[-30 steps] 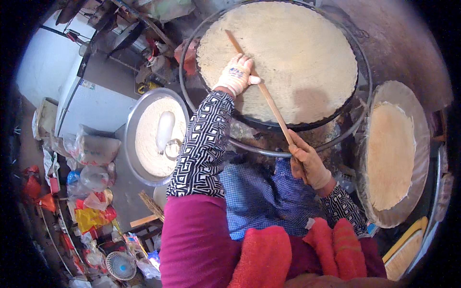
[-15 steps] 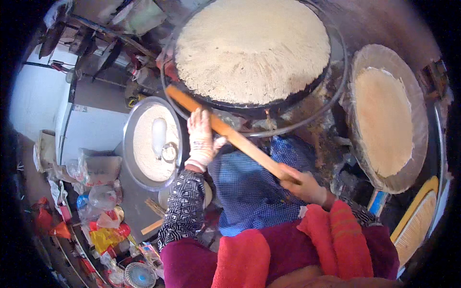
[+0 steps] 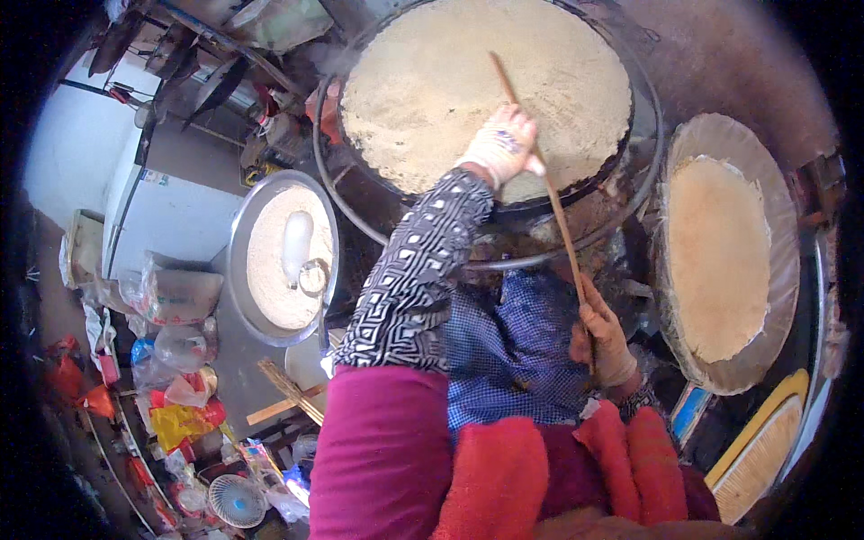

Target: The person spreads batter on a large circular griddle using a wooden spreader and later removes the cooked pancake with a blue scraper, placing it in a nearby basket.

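A long, narrow wooden spreader [image 3: 567, 234] slants over a large round griddle, seen nearly edge-on. My left hand [image 3: 502, 146], in a pale glove, is closed around its upper part above the griddle's near half. Lower down, near my blue checked apron [image 3: 504, 360], my right hand [image 3: 607, 340] grips the near end of the same spreader. A wide pale tan layer of batter [image 3: 477, 81] covers the griddle, with its dark rim [image 3: 621, 153] showing around it. Whether the spreader's far tip touches the batter I cannot tell.
Left of the griddle stands a metal basin [image 3: 236, 270] of pale batter or flour, holding a white elongated object [image 3: 297, 247]. On the right sits a plastic-lined round container [image 3: 688, 153] with tan contents. Below it rests a yellow-edged bristled item [image 3: 760, 441]. Plastic bags [image 3: 184, 346] clutter the left.
My left hand has swung right and forward over the griddle with the spreader. The spreader has turned from slanting left to steeper and right-leaning; my right hand has drawn slightly back and right.
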The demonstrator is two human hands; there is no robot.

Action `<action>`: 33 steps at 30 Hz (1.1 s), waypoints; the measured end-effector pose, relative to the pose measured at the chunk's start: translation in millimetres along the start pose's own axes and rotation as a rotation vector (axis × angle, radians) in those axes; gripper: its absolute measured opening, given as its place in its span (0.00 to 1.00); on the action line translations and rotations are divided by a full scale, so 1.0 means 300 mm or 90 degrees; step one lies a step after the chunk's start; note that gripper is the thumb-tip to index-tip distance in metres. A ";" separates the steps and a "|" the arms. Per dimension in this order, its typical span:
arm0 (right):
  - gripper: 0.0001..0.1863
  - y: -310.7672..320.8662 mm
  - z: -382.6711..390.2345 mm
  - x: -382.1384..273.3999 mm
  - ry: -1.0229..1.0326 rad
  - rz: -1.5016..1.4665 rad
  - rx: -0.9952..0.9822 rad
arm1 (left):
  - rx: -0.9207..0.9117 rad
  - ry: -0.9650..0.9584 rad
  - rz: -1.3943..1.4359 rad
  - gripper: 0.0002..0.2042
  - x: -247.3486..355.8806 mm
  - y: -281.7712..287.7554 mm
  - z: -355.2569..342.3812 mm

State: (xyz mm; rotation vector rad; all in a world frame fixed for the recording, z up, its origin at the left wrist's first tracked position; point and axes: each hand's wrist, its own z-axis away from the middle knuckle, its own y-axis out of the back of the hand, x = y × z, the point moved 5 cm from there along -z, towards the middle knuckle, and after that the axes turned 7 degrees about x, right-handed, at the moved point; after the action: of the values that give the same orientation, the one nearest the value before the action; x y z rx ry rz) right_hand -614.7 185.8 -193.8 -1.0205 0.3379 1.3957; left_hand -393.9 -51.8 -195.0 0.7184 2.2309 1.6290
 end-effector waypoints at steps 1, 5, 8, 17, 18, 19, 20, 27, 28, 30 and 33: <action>0.34 0.001 -0.017 0.015 -0.044 -0.020 -0.001 | 0.050 0.022 -0.019 0.35 -0.035 0.015 0.050; 0.33 -0.024 -0.049 0.046 -0.126 -0.050 -0.073 | 0.082 0.101 -0.029 0.33 -0.094 0.078 0.203; 0.33 -0.068 -0.052 0.068 -0.153 -0.022 -0.100 | 0.109 0.130 -0.058 0.32 -0.117 0.115 0.323; 0.28 -0.252 -0.093 0.138 -0.050 0.230 -0.137 | 0.032 0.266 -0.140 0.46 -0.240 0.245 0.758; 0.28 -0.246 -0.102 0.144 0.022 0.256 -0.132 | 0.047 0.277 -0.137 0.45 -0.227 0.272 0.790; 0.28 -0.226 -0.116 0.157 0.093 0.283 -0.119 | 0.094 0.298 -0.131 0.43 -0.205 0.307 0.801; 0.29 -0.202 -0.129 0.157 0.164 0.309 -0.105 | 0.141 0.317 -0.123 0.42 -0.181 0.341 0.809; 0.27 0.082 -0.244 -0.066 0.511 0.940 0.135 | -0.017 0.278 -0.201 0.27 -0.118 0.152 1.009; 0.27 0.166 -0.272 -0.114 0.520 0.964 0.202 | -0.023 0.246 -0.202 0.24 -0.079 0.119 0.971; 0.28 0.285 -0.303 -0.190 0.605 0.943 0.309 | -0.019 0.255 -0.180 0.18 -0.015 0.111 0.923; 0.25 0.312 -0.266 -0.195 0.403 0.498 0.269 | -0.030 0.286 -0.160 0.16 0.092 0.074 0.877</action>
State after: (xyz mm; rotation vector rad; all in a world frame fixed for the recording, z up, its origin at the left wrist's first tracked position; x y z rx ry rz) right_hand -683.5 74.6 -231.5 -0.9870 1.5639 1.5322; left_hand -279.6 179.8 -256.8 0.0483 2.4395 1.8405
